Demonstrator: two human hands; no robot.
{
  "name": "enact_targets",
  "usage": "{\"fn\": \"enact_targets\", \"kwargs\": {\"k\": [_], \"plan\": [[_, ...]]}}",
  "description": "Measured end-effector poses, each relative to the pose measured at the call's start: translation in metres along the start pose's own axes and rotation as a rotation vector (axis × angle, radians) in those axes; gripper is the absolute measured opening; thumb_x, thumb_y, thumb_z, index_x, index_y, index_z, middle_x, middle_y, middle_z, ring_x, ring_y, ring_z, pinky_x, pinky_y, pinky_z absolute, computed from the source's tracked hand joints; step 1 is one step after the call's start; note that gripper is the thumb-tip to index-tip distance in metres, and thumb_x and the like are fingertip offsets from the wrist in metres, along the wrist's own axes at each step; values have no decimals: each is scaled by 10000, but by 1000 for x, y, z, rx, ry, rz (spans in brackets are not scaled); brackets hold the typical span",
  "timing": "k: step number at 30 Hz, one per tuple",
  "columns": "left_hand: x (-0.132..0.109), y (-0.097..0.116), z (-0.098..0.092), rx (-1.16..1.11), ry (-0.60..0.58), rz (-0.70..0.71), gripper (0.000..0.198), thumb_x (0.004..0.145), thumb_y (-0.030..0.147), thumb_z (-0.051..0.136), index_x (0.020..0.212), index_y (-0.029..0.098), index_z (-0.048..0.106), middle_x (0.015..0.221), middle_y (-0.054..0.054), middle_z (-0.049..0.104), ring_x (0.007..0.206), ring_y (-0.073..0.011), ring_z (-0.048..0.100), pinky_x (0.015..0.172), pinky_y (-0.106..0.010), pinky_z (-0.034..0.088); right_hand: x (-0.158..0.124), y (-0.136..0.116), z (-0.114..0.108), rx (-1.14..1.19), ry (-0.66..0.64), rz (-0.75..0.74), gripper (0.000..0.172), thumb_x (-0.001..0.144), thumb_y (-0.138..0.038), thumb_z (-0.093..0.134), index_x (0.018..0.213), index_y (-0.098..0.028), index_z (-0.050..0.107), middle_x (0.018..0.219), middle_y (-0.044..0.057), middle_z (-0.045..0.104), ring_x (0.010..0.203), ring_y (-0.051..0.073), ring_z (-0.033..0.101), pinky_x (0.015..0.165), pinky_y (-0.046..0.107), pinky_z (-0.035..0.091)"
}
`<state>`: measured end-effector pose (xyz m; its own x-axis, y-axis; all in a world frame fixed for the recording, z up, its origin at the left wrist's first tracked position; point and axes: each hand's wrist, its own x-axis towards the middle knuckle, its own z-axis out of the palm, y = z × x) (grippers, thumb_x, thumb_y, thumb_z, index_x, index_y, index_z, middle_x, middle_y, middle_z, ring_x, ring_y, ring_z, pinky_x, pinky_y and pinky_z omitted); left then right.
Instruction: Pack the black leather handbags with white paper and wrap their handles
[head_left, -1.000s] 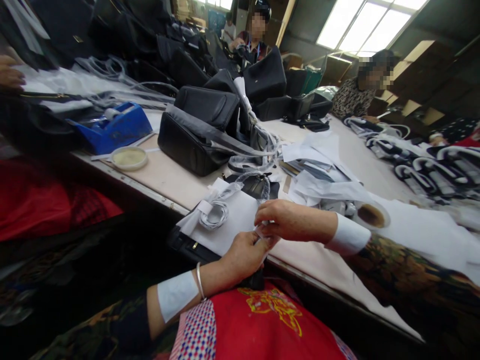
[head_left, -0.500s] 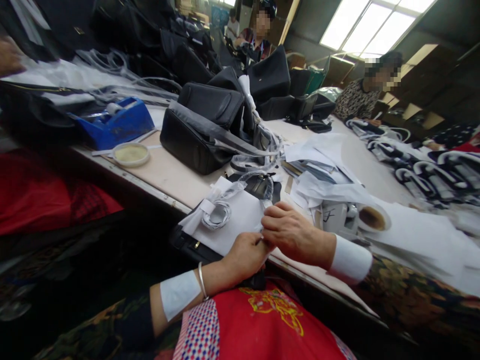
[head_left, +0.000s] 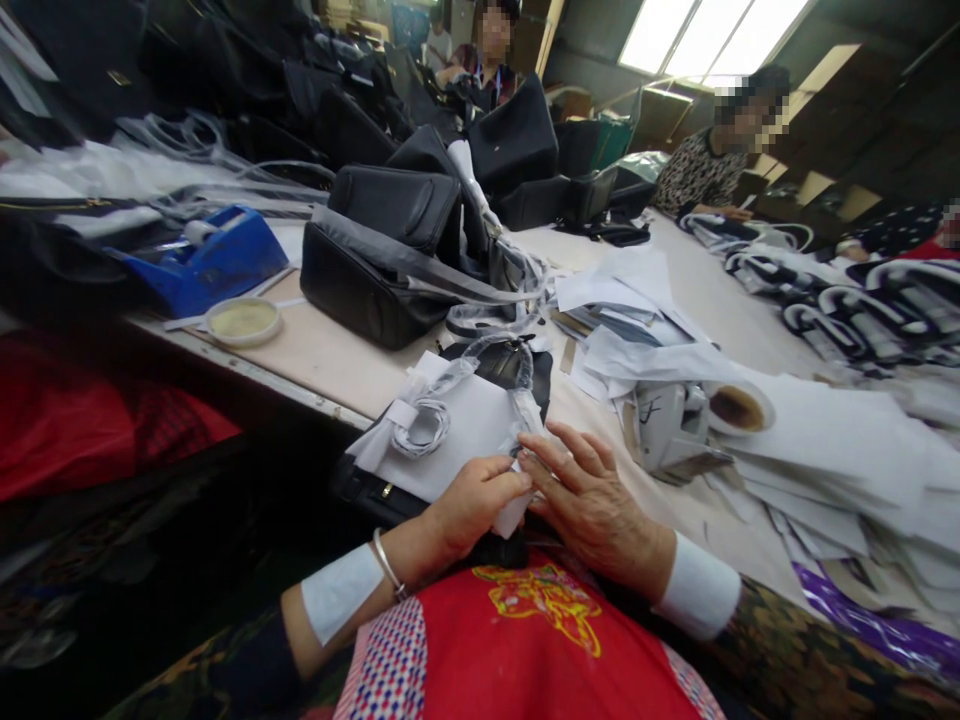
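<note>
A black handbag (head_left: 352, 484) lies at the table edge against my apron, with a white paper sheet (head_left: 480, 410) over its front. A coiled, wrapped strap (head_left: 405, 445) rests on that sheet. Clear plastic film covers the bag's handle (head_left: 525, 385). My left hand (head_left: 476, 498) pinches a small white paper piece (head_left: 513, 512) at the bag's near right, thumb on top. Beside it, my right hand (head_left: 600, 500) has its fingers stretched out, the fingertips at the paper piece and the lower handle end. What lies under the right palm is hidden.
Behind the bag stands another black bag (head_left: 367, 290) with a wrapped strap. A blue tape dispenser (head_left: 217, 265) and a round shallow dish (head_left: 244, 322) are at left. Loose papers (head_left: 817, 430) and a white tape dispenser (head_left: 664, 425) lie at right. Co-workers (head_left: 701, 170) sit across the table.
My right hand has gone from a closed pinch to stretched fingers, lower and slightly right. The white paper piece now shows under my left thumb. The view has shifted a little.
</note>
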<state>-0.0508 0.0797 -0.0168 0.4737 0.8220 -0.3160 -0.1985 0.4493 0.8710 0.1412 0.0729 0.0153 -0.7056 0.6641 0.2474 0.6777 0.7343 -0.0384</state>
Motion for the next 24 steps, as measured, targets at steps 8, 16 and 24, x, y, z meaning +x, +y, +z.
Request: {"fn": "enact_targets", "kwargs": {"k": [8,16,24], "plan": [[0,4,2,202,51,-28,443,898,580,582,849,142,629,602,22,543,502,-93,445,447,-211,308,-17,-13,9,339,181,191,604,958,-347,566,1519,-180,418,1671,156,207,1535,373,184,1180,590,318],[3,3,7,183,87,-101,515,821,654,642,909,147,624,592,28,546,498,-98,460,447,-201,318,-86,78,-46,215,747,996,405,877,-362,655,1251,-209,677,1375,122,622,1255,311,583,1029,488,485],[12,-1,3,200,111,-140,614,737,713,696,967,146,649,580,16,560,503,-109,441,464,-215,296,-102,155,-30,795,691,1542,228,758,-389,681,669,-179,688,672,57,691,601,179,553,553,316,414]]}}
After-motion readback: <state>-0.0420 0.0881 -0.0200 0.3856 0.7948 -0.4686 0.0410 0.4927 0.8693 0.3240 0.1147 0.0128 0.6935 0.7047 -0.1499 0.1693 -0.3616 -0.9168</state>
